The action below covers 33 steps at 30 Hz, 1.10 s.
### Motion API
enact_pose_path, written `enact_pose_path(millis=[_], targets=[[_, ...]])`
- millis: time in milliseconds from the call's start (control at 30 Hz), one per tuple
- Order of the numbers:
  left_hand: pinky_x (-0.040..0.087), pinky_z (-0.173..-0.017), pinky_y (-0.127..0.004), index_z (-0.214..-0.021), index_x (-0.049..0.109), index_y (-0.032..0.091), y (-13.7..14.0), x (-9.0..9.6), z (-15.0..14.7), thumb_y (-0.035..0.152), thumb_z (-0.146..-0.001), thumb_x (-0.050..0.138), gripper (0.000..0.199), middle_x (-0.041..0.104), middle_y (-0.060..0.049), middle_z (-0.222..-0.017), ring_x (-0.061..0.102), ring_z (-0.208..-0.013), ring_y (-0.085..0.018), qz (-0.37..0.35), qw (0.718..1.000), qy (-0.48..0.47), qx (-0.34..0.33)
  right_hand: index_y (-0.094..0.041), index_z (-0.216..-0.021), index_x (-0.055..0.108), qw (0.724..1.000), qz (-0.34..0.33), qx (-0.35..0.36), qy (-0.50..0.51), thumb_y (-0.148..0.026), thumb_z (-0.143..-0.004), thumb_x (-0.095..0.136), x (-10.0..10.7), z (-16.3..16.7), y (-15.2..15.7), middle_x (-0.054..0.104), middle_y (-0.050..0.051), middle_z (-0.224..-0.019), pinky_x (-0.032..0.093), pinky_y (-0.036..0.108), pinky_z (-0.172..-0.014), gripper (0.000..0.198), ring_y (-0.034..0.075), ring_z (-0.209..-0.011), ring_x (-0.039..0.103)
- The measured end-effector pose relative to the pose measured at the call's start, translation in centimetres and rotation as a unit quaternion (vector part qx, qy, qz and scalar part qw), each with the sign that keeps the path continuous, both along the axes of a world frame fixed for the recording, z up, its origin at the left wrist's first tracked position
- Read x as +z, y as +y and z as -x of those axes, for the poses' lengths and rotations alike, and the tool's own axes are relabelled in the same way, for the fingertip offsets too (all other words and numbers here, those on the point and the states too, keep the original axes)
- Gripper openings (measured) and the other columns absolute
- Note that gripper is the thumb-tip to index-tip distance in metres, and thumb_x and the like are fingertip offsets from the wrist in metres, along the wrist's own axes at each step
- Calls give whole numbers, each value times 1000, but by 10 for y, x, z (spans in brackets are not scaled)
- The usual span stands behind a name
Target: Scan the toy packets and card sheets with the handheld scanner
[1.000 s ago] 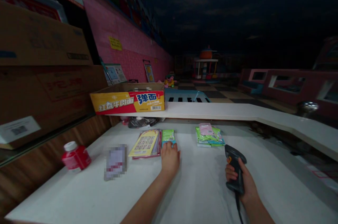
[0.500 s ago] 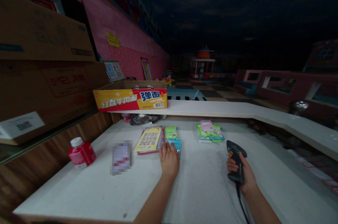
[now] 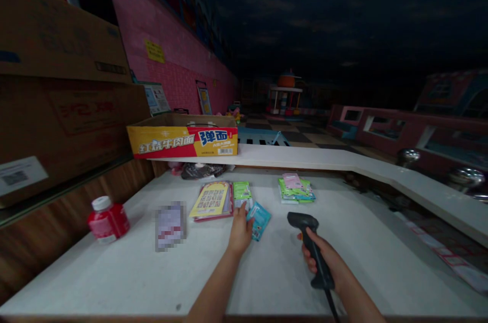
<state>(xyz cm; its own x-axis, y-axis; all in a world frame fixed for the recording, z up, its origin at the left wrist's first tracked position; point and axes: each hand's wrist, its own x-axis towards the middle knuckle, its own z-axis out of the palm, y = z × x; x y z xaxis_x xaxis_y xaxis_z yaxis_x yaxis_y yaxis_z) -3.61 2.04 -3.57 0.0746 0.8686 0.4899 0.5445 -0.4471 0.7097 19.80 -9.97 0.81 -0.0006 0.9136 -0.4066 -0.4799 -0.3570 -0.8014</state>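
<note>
Dim room [image 3: 183, 87], white counter [image 3: 152, 282]; left hand [image 3: 239, 231] against blue packet [image 3: 261, 221], grip unclear; right hand [image 3: 326, 252] clasped round scanner [image 3: 318, 263]

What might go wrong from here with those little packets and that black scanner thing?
The flat, shiny blue packet by the thumb of the left hand lies close to a bright-green packet at its fingers, so both might get dragged together. The thin black cable of the black handheld scanner in the right hand runs toward the near edge of the white counter and could snag.

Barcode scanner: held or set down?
Held: the right hand is wrapped around the pistol grip of the barcode scanner.
</note>
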Motion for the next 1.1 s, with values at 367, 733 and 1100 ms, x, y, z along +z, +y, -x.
enact_pose_path(millis=[367, 733, 1100], targets=[[47, -80, -36, -86, 57, 18, 7, 1, 6, 28, -84, 46, 14, 63, -6, -86, 58, -84, -20, 11, 994, -102, 21, -18, -89, 58, 999, -9, 35, 26, -59, -73, 66, 13, 45, -40, 47, -7, -48, 25, 17, -31, 45, 6, -33, 38], [47, -79, -36, -88, 54, 18, 8, 3, 5, 32, -84, 45, 17, 63, -7, -86, 58, -84, -21, 17, 994, -107, 7, -19, -86, 57, 998, -31, 49, 17, -63, -69, 69, 16, 36, -34, 47, -8, -48, 25, 17, -31, 48, 6, -34, 37], [48, -69, -33, -85, 54, 20, 1, 18, 4, 51, -82, 49, 32, 63, -3, -78, 60, -73, -20, 41, 991, -129, -17, -16, -87, 57, 962, -125, -67, 233, -42, -70, 77, -23, -64, 25, 44, -8, -54, 30, 11, -35, 37, 3, -40, 37]])
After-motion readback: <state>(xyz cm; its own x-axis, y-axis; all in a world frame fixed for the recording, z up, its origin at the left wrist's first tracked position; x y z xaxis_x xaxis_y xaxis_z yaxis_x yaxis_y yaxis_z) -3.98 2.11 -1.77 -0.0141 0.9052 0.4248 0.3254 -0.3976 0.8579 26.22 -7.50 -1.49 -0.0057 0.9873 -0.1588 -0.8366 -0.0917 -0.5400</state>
